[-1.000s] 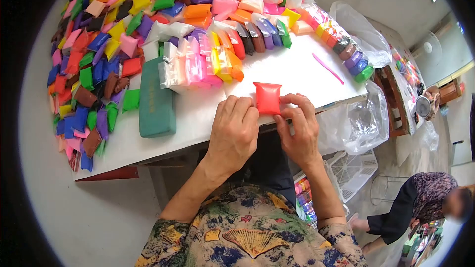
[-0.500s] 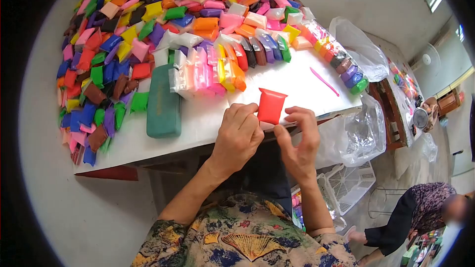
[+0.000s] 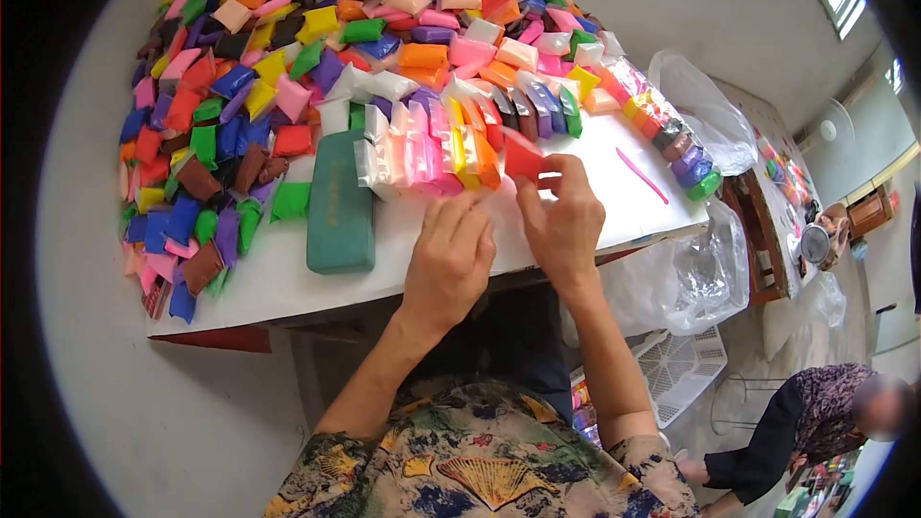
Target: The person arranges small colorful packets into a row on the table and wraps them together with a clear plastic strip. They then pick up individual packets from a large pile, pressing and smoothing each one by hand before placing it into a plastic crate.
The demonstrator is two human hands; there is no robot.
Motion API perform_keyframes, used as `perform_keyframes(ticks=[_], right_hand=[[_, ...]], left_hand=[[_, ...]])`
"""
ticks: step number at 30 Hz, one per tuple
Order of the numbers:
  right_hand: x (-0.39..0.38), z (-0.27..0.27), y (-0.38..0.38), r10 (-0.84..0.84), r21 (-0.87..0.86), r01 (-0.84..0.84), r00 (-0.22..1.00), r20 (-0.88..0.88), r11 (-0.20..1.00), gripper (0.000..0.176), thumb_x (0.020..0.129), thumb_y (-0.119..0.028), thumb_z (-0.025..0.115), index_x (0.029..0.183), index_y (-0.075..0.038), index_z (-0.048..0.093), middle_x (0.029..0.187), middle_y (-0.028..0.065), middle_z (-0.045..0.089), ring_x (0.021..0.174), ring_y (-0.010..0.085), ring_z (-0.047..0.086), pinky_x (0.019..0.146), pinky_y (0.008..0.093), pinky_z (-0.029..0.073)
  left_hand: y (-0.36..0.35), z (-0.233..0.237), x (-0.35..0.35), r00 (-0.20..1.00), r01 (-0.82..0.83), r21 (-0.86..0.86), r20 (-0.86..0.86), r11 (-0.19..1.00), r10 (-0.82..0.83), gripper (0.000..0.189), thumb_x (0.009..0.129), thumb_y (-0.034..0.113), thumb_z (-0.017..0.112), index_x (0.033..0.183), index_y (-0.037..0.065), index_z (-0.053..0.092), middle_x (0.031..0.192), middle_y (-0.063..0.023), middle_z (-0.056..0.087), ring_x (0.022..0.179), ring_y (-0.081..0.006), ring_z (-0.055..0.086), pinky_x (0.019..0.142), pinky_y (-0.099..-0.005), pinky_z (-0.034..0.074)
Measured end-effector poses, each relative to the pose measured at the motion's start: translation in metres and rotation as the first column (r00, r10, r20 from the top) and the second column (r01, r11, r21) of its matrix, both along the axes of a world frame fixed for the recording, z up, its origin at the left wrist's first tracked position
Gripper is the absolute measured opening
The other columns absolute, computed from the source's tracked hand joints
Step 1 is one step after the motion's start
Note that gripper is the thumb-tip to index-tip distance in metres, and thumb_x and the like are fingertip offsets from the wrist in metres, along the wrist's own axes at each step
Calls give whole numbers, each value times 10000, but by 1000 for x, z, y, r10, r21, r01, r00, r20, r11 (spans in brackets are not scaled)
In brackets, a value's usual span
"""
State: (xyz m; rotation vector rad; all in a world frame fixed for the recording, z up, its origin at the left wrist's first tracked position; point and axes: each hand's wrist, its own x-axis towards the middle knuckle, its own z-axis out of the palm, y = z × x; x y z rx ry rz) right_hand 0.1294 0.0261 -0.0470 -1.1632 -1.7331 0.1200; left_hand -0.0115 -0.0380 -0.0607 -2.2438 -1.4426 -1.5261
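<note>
A red packet (image 3: 521,155) is pinched in my right hand (image 3: 564,221), just to the right of the orange end of a row of packets (image 3: 422,149) standing on the white table. My left hand (image 3: 449,264) is by the front of that row, its fingers curled and drawn together; whether anything small is between the fingertips I cannot make out. Left of the row lies a green case (image 3: 342,206). Behind it stands a second short row with black, brown, purple and green packets (image 3: 571,113).
A heap of coloured packets (image 3: 230,86) covers the table's left and back. A pink stick (image 3: 642,176) and a bagged row of packets (image 3: 672,134) lie at the right. Plastic bags (image 3: 700,259) hang past the edge. Another person (image 3: 815,422) bends at the lower right.
The red packet has moved up and away from me in my right hand, towards the row's orange end. My left hand has come off the packet. The view has shifted slightly.
</note>
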Motion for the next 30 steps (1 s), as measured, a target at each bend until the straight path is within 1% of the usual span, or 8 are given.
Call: perform_keyframes(ticks=[1, 4, 8, 17, 23, 26, 29, 30], right_hand=[[-4, -3, 4, -43, 99, 29, 988, 146, 995, 246, 813, -165, 739, 944, -28, 583, 878, 114, 632, 700, 284, 643, 656, 386, 493], [-6, -7, 7, -131, 173, 78, 938, 321, 982, 217, 799, -164, 724, 902, -50, 571, 851, 100, 583, 732, 294, 605, 675, 393, 466], [-11, -6, 8, -105, 113, 72, 940, 324, 991, 193, 816, -146, 732, 914, -46, 600, 858, 100, 622, 753, 297, 626, 650, 416, 481], [-5, -3, 8, -22, 6, 21, 953, 303, 1000, 189, 841, -132, 706, 986, -40, 627, 907, 120, 644, 827, 313, 654, 702, 411, 518], [-7, -7, 15, -36, 49, 21, 945, 325, 999, 190, 859, -135, 687, 1006, -30, 628, 903, 123, 637, 832, 310, 642, 712, 416, 515], [-6, -5, 12, -6, 32, -4, 951, 309, 999, 218, 841, -121, 693, 1016, -17, 615, 909, 137, 623, 833, 314, 627, 733, 426, 509], [0, -10, 10, 24, -15, -21, 968, 249, 1000, 247, 819, -88, 714, 1030, -2, 618, 958, 159, 639, 877, 331, 637, 765, 425, 514], [2, -9, 6, 41, -25, -37, 976, 215, 999, 258, 811, -52, 714, 1040, 17, 618, 1008, 186, 641, 906, 345, 642, 790, 426, 516]], left_hand=[[0, -1, -1, 1000, 7, -22, -14, 1000, -7, 201, 836, -14, 632, 1028, -50, 586, 1143, -209, 577, 1011, -392, 553, 907, -455, 468], [0, 0, 0, 1000, 25, -23, -1, 999, -25, 191, 819, -7, 639, 999, -52, 592, 1133, -218, 575, 1016, -392, 553, 909, -449, 474], [-1, -1, 3, 999, 0, 7, -44, 1000, 0, 192, 791, -45, 667, 975, -43, 612, 1087, -192, 609, 954, -375, 585, 848, -428, 495], [0, -3, 3, 996, 15, 22, -85, 1000, -13, 190, 776, -50, 670, 953, -55, 602, 1057, -187, 607, 953, -362, 588, 840, -424, 502], [-12, 8, -10, 985, 172, -62, 2, 983, -172, 171, 788, -32, 679, 947, -25, 618, 1073, -176, 612, 940, -360, 598, 823, -407, 505], [-32, 36, -32, 978, 195, -98, -52, 976, -201, 140, 820, -5, 642, 959, -15, 631, 1040, -173, 624, 940, -350, 596, 823, -404, 489], [-42, 67, -70, 996, 85, -76, -15, 993, -86, 111, 842, -7, 647, 952, -19, 645, 926, -148, 650, 813, -317, 612, 773, -378, 494], [-43, 79, -83, 998, -38, -127, 39, 991, 43, 89, 872, 6, 633, 954, -25, 647, 879, -123, 658, 764, -274, 613, 740, -363, 495]])
